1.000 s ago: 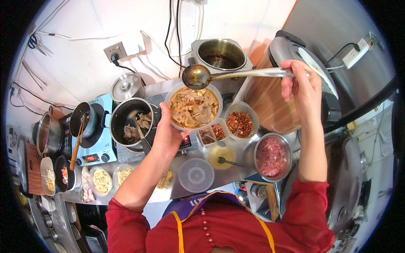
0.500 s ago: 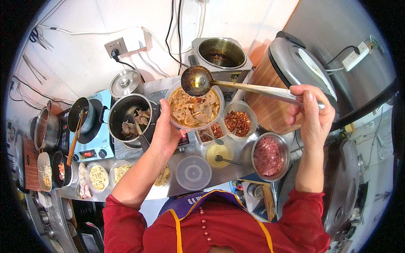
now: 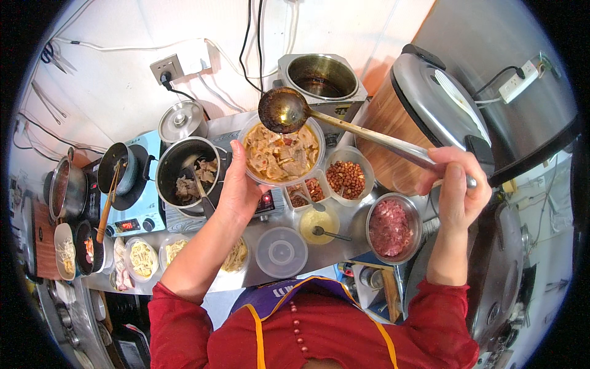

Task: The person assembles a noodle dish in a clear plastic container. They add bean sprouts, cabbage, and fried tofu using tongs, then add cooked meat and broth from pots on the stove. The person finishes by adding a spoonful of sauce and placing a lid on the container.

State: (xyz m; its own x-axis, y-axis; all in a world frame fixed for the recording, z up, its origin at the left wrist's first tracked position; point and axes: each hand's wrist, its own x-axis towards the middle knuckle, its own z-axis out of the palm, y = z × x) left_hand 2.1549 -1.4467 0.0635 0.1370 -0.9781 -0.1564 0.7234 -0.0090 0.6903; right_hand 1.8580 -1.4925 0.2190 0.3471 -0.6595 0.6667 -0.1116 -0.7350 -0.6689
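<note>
My left hand (image 3: 236, 194) grips the near-left side of a round clear plastic bowl (image 3: 322, 150) with its thumb up along the rim. Inside the bowl lie meat slices (image 3: 279, 160) in reddish-brown, oily liquid. My right hand (image 3: 458, 184) is closed around the handle end of a long metal ladle (image 3: 369, 135). The ladle's dark, oil-coated cup hangs tilted above the bowl's far edge, and I cannot tell whether liquid is left in it. Just behind the ladle stands a deep steel pot (image 3: 356, 86) set in a square metal cooker, with dark residue inside.
Left of the bowl, a dark pot (image 3: 161, 184) holds meat and a spoon. Peanuts (image 3: 347, 179), a yellowish tub (image 3: 335, 221), a clear lid (image 3: 282, 252) and a steel bowl (image 3: 420, 230) of raw minced meat sit nearer. A large wood-patterned cooker (image 3: 387, 147) stands right.
The ladle's cup has shifted slightly left and tips more over the bowl. My right hand has dropped a little. My left hand and the bowl have barely moved.
</note>
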